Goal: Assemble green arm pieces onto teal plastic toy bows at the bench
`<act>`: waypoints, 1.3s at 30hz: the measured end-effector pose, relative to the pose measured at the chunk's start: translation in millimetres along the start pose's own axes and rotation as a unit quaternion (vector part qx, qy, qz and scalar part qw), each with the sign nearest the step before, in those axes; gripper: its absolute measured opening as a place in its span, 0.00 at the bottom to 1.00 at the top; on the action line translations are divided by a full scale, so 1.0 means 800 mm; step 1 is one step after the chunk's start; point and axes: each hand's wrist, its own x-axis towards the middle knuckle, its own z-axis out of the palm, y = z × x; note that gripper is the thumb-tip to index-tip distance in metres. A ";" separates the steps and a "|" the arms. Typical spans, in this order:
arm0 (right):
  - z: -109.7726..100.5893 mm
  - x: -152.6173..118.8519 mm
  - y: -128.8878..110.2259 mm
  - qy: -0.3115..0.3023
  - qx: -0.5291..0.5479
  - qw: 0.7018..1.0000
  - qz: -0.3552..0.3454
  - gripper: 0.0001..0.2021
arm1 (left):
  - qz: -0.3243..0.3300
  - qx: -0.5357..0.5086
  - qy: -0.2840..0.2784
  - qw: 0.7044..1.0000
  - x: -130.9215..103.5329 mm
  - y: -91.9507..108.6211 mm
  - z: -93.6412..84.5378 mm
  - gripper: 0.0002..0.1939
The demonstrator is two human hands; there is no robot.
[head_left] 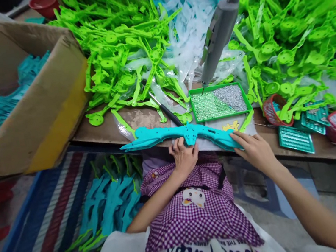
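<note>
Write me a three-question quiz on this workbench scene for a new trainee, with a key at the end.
1. Multiple choice: what do the left hand and right hand both touch?
A) the cardboard box
B) the long turquoise part
C) the red basket
2. True or false: the grey screwdriver lies flat.
3. Fill in the blank: as pictured, the small metal pieces are heaped toward the ____ end of the green tray.

Key:
1. B
2. False; it slants, tip down toward the green tray.
3. right

Hanging driver [220, 33] blocks overhead at green tray [222, 117]; passage leftward toward cardboard box [57, 99].
</note>
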 end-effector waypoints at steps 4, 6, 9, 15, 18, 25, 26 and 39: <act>-0.001 -0.003 -0.020 0.016 -0.021 0.999 0.043 0.19 | -0.013 -0.029 -0.002 0.999 0.001 0.001 0.000 0.15; -0.010 0.001 -0.035 0.026 -0.015 0.997 0.073 0.20 | -0.011 -0.032 -0.002 0.999 0.001 0.000 0.000 0.15; -0.019 0.018 -0.057 0.068 0.026 0.995 0.067 0.15 | -0.011 -0.029 -0.001 1.000 0.000 -0.001 0.002 0.16; 0.009 0.041 -0.091 0.096 0.008 0.995 0.030 0.11 | 0.001 -0.017 0.013 1.000 -0.001 -0.002 0.003 0.16; 0.024 0.034 -0.113 0.094 -0.041 0.992 0.079 0.16 | 0.007 -0.009 0.019 1.000 -0.001 -0.003 0.004 0.16; 0.031 0.047 -0.160 0.003 -0.084 0.979 0.185 0.20 | 0.015 -0.005 0.024 1.000 -0.001 -0.004 0.004 0.15; 0.033 0.048 -0.160 -0.006 -0.081 0.979 0.186 0.21 | 0.013 -0.006 0.019 1.000 -0.001 -0.004 0.004 0.15; 0.011 0.059 -0.129 0.170 0.105 0.979 0.040 0.23 | -0.002 -0.007 -0.016 1.000 -0.002 -0.003 -0.001 0.16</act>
